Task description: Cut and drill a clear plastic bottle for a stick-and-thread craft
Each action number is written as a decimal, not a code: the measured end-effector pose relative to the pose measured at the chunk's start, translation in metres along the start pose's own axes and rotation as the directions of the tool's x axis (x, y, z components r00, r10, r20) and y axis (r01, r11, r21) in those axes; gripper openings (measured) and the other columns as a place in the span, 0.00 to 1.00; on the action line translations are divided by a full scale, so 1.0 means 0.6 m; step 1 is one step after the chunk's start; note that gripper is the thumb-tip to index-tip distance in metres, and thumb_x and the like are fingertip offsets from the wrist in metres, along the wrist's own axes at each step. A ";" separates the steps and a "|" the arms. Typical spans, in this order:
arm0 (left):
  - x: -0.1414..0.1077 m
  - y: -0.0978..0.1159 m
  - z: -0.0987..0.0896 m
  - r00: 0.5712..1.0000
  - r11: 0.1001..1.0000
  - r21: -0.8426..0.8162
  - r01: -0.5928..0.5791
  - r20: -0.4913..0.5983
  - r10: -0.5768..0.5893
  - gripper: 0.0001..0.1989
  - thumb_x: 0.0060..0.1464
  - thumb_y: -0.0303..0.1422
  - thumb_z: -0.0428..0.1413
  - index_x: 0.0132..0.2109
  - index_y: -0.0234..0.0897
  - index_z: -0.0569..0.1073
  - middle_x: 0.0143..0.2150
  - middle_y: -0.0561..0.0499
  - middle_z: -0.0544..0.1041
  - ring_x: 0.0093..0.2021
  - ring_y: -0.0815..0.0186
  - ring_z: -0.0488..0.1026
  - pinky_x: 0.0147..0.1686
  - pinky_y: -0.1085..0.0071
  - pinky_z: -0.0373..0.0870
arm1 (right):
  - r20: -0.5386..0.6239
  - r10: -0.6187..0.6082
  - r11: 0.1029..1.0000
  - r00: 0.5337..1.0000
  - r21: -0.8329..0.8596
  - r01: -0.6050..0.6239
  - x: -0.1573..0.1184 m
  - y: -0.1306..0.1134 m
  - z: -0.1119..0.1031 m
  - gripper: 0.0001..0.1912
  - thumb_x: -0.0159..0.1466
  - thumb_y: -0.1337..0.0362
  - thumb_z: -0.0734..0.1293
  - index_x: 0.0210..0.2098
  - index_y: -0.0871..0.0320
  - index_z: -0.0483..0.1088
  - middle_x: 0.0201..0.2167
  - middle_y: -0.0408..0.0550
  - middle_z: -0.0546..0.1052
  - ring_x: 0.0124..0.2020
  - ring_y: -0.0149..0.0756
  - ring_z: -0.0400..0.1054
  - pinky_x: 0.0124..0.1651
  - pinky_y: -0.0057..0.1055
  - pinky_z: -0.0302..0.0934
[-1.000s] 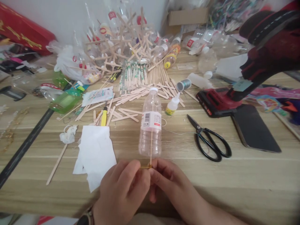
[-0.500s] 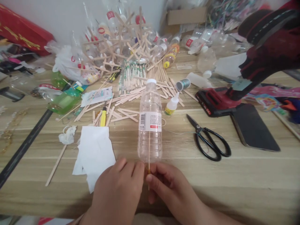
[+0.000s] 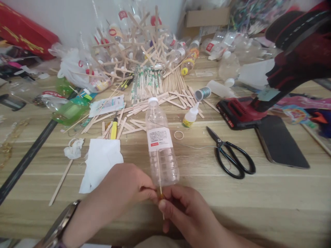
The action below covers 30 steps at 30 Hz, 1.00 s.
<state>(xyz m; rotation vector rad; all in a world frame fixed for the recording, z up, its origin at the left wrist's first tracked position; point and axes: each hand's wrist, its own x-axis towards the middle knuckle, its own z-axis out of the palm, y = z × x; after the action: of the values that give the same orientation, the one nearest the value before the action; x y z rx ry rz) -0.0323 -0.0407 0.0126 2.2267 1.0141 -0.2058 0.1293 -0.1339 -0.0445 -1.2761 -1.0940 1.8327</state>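
Note:
A clear plastic bottle with a white cap and label lies on the table, its base towards me and its cap tilted left. Along its lower part runs a thin wooden stick. My right hand pinches this stick just below the bottle's base, where a small amber piece shows between the fingers. My left hand, closed, has its fingertips at the same spot from the left; whatever they grip is hidden. A watch is on my left wrist.
Black scissors, a glue bottle and a phone lie to the right, near a red power tool. White paper and a yellow cutter are left. Craft sticks and plastic bottles fill the back.
The bottle's cap end has swung left and nearer, uncovering a small ring on the table. My left hand has turned, bringing the watch into view. My right hand has moved slightly nearer me.

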 end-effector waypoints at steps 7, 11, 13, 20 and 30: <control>0.008 -0.019 0.021 0.992 0.680 -0.732 0.042 0.112 0.060 0.07 0.52 0.31 0.60 0.32 0.46 0.84 0.27 0.55 0.80 0.31 0.65 0.75 0.32 0.74 0.65 | -0.043 0.008 0.997 0.999 0.082 -0.005 0.001 -0.006 -0.001 0.21 0.58 0.44 0.66 0.27 0.57 0.67 0.22 0.42 0.68 0.21 0.31 0.66 0.24 0.27 0.58; 0.012 -0.012 0.049 1.000 0.485 -0.874 -0.001 -0.006 -0.010 0.03 0.50 0.33 0.64 0.31 0.44 0.84 0.33 0.52 0.79 0.35 0.64 0.76 0.37 0.70 0.70 | -0.089 0.003 0.979 0.996 0.204 0.015 0.003 -0.014 -0.003 0.23 0.54 0.45 0.72 0.21 0.57 0.66 0.19 0.40 0.68 0.19 0.29 0.66 0.25 0.27 0.59; 0.011 -0.008 0.064 0.993 0.395 -0.919 0.001 -0.047 -0.112 0.02 0.45 0.34 0.67 0.30 0.43 0.84 0.32 0.52 0.76 0.34 0.66 0.75 0.34 0.71 0.70 | -0.090 0.030 0.962 0.995 0.273 -0.004 0.005 -0.015 -0.004 0.24 0.51 0.44 0.74 0.20 0.57 0.65 0.18 0.40 0.68 0.18 0.29 0.65 0.24 0.27 0.58; 0.016 0.009 0.089 0.996 0.003 -0.999 0.042 0.041 -0.081 0.09 0.45 0.37 0.68 0.30 0.37 0.78 0.27 0.57 0.74 0.22 0.71 0.74 0.28 0.72 0.68 | -0.063 0.049 0.870 0.997 0.493 -0.011 0.013 -0.008 -0.012 0.22 0.50 0.48 0.78 0.24 0.59 0.71 0.18 0.40 0.73 0.21 0.27 0.66 0.31 0.26 0.59; 0.016 0.025 0.089 0.995 0.044 -0.999 0.008 0.004 -0.096 0.14 0.55 0.42 0.60 0.32 0.36 0.70 0.25 0.55 0.75 0.25 0.70 0.73 0.30 0.72 0.67 | 0.030 0.092 0.755 0.995 0.650 -0.089 0.007 -0.008 -0.017 0.20 0.53 0.51 0.77 0.25 0.61 0.71 0.22 0.40 0.70 0.20 0.23 0.61 0.26 0.23 0.56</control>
<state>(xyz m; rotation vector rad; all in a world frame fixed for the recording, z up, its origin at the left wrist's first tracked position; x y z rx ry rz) -0.0085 -0.0760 -0.0243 0.7941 0.8030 0.4826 0.1376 -0.1255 -0.0438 -0.9078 -0.3088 2.0214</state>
